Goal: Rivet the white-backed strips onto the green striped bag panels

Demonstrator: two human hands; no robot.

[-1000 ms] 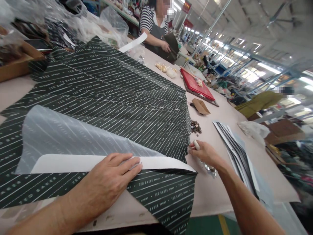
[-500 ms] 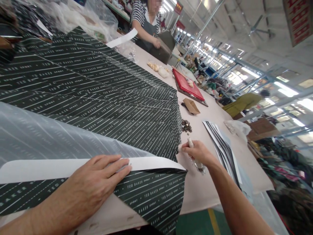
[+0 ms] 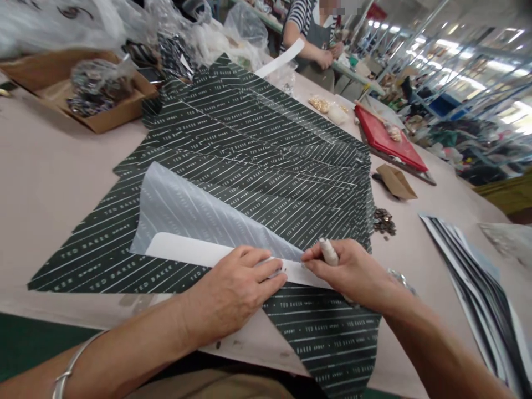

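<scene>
A stack of dark green sheets (image 3: 257, 160) printed with white lettering lies fanned across the pale table (image 3: 50, 177). The top sheet's near corner is folded back, showing its grey underside (image 3: 187, 213) and a white strip (image 3: 187, 250). My left hand (image 3: 235, 291) lies flat on that strip, fingers stretched out and pressing down. My right hand (image 3: 353, 271) is closed round a small white pen-like tool (image 3: 329, 252), its fingertips touching the strip just right of my left fingers.
A cardboard tray (image 3: 83, 88) of bagged items sits at the far left. Small dark metal pieces (image 3: 383, 220), a folded brown card (image 3: 397, 182), a red board (image 3: 386, 141) and a pile of striped sheets (image 3: 477, 282) lie to the right. A person in a striped top (image 3: 310, 33) works at the far end.
My right hand has moved left from the table beside the sheets onto the white strip, close to my left hand. My view has swung left and down.
</scene>
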